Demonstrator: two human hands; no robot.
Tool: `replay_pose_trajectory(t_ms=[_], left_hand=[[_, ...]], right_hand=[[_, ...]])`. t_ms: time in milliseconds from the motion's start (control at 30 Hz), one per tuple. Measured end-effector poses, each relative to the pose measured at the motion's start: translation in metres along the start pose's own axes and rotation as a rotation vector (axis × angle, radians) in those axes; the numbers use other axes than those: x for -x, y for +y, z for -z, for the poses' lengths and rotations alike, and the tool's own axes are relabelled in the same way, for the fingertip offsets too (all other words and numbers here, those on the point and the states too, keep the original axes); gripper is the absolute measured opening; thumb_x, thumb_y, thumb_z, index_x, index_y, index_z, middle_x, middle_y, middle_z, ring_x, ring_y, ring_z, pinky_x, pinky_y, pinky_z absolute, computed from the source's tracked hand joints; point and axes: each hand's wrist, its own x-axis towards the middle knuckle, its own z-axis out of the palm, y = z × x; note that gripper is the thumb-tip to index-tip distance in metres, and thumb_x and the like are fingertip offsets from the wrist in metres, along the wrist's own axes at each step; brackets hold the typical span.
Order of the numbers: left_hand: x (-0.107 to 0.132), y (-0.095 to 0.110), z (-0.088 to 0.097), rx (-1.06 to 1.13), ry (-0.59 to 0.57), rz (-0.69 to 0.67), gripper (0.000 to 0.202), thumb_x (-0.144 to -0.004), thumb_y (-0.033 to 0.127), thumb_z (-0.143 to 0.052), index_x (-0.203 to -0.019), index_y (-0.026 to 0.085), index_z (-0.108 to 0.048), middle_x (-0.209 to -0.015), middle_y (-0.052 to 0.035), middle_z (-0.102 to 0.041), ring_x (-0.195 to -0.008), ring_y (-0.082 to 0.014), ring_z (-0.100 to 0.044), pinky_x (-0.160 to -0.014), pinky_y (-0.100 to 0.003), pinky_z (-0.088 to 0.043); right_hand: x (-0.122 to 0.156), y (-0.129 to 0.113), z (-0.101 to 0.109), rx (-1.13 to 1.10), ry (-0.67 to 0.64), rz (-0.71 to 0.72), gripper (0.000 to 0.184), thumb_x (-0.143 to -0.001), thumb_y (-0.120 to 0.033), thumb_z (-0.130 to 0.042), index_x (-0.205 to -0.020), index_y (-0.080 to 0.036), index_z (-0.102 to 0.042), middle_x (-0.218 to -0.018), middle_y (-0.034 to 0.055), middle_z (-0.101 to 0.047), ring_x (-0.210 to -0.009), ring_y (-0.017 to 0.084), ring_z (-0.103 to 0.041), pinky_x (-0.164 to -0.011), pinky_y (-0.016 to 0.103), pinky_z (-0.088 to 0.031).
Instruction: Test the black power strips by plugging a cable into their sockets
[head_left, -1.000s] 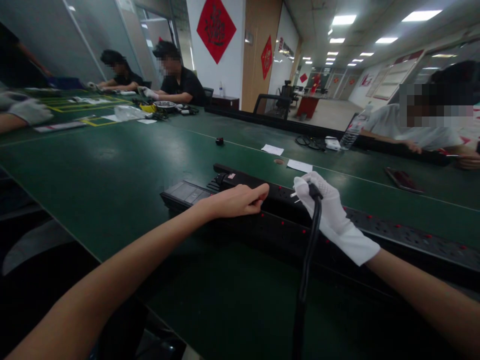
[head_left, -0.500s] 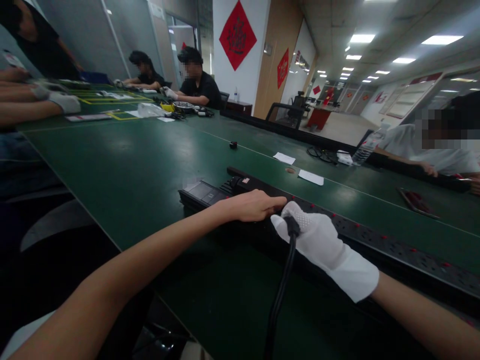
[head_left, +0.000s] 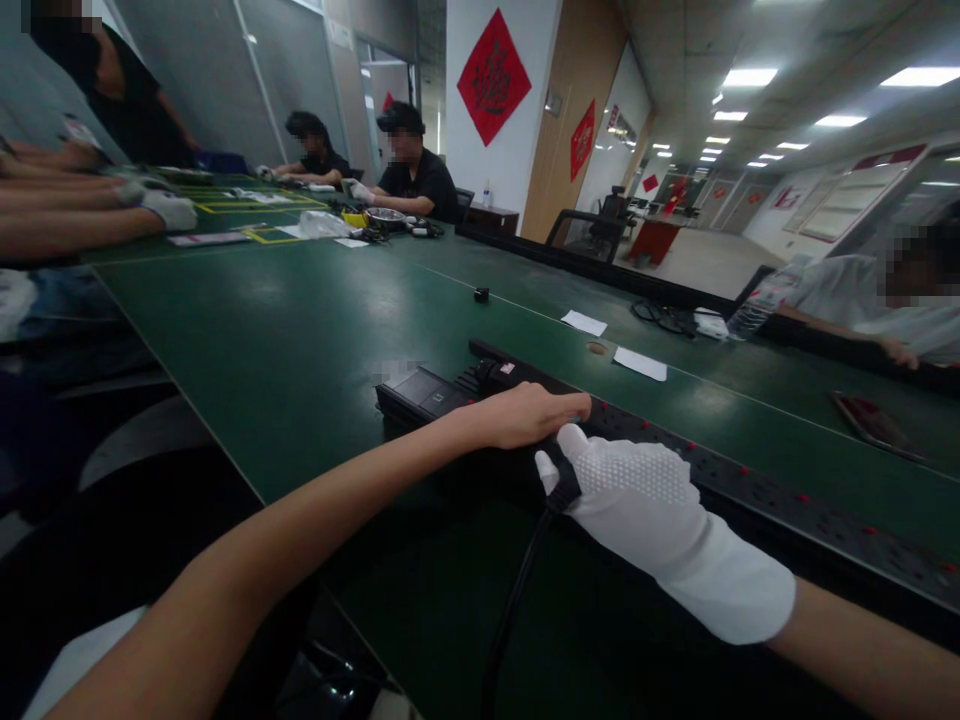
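Observation:
A long black power strip [head_left: 772,492] with a row of red switches lies diagonally across the green table. My left hand [head_left: 529,413], bare, rests over the strip with its fingers curled down onto it. Just to its right, my right hand [head_left: 630,490] in a white dotted glove grips a black plug [head_left: 564,490]. The plug's thick black cable [head_left: 514,580] hangs down toward me. The plug's front end is hidden by the glove and my left hand, so I cannot tell whether it sits in a socket. A black box-shaped device [head_left: 420,392] lies beside the strip's far end.
White paper slips [head_left: 640,364] and a small black object [head_left: 481,295] lie beyond the strip. A water bottle [head_left: 761,305] and a phone-like slab [head_left: 870,420] are at the right. Co-workers sit around the table; gloved hands [head_left: 169,210] show at far left.
My right hand has turned, and the plug's cable end now points more to the lower left. The cable has swung left. My left hand stays on the strip; the whole view has shifted slightly.

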Motion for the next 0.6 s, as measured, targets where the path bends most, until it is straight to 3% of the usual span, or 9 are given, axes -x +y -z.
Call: replay_pose_trajectory(t_ms=[167, 400, 600], left_hand=[[-0.002, 0.000, -0.001, -0.040, 0.024, 0.037, 0.021, -0.091, 0.027, -0.028, -0.103, 0.022, -0.044, -0.071, 0.0012, -0.055, -0.062, -0.0111, -0.050, -0.059, -0.022, -0.033], [-0.002, 0.002, 0.000, -0.120, 0.068, 0.026, 0.024, -0.091, 0.029, -0.028, -0.105, 0.021, -0.046, -0.076, -0.0007, -0.057, -0.067, -0.0117, -0.053, -0.062, -0.022, -0.034], [-0.001, 0.003, -0.001, -0.143, 0.044, 0.013, 0.029, -0.092, 0.029, -0.025, -0.111, 0.020, -0.045, -0.083, -0.0021, -0.060, -0.069, -0.0121, -0.054, -0.065, -0.023, -0.035]], right_hand=[[0.007, 0.002, -0.005, -0.048, 0.078, -0.035, 0.030, -0.085, -0.044, -0.033, -0.078, -0.023, -0.053, -0.054, -0.0022, -0.058, -0.046, 0.018, -0.056, -0.045, 0.026, -0.024], [0.006, 0.000, 0.002, -0.105, 0.030, -0.015, 0.027, -0.085, -0.041, -0.033, -0.082, -0.023, -0.054, -0.057, -0.0020, -0.059, -0.046, 0.016, -0.055, -0.045, 0.025, -0.023], [0.006, 0.009, -0.009, -0.125, -0.005, 0.028, 0.030, -0.085, -0.042, -0.033, -0.088, -0.021, -0.054, -0.060, -0.0005, -0.058, -0.048, 0.016, -0.054, -0.045, 0.025, -0.022]])
